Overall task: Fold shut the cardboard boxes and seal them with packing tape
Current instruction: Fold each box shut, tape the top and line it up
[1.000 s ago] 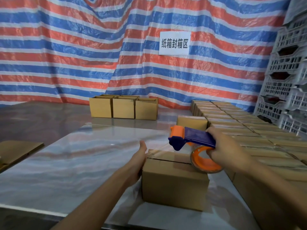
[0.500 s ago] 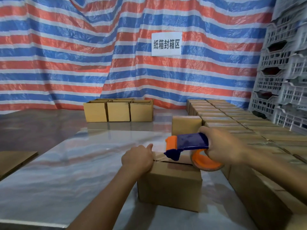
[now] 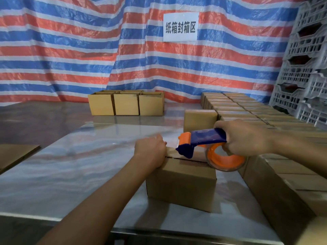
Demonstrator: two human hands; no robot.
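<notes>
- The left hand [image 3: 150, 150] sits on the left end of the small brown cardboard box [image 3: 182, 184]. Its fingers are curled down over the top far corner, gripping it.
- The right hand [image 3: 246, 137] is clamped round the blue handle of the blue-and-orange plastic tape dispenser [image 3: 201, 141], above the box's right end. The two hands are apart, with the dispenser's head between them.
- The dispenser lies lengthwise along the box, left to right. Its orange-capped head points at the left hand, and its blue nose is down on the lid near that hand.
- The clear tape roll on its orange hub [image 3: 225, 160] hangs past the box's right top edge.
- The box lid is folded shut, and a dark seam [image 3: 192, 160] runs along it under the dispenser.
- The box stands on a shiny metal table [image 3: 70, 174].
- Right of the box, closed brown cartons [image 3: 286, 172] are packed in rows.
- Beyond the box, three open-topped cartons [image 3: 126, 105] stand side by side.
- Behind everything hangs a red, white and blue striped tarpaulin [image 3: 70, 50] with a white paper sign [image 3: 180, 26]. Grey plastic crates [image 3: 304, 68] are stacked far right of the box.
</notes>
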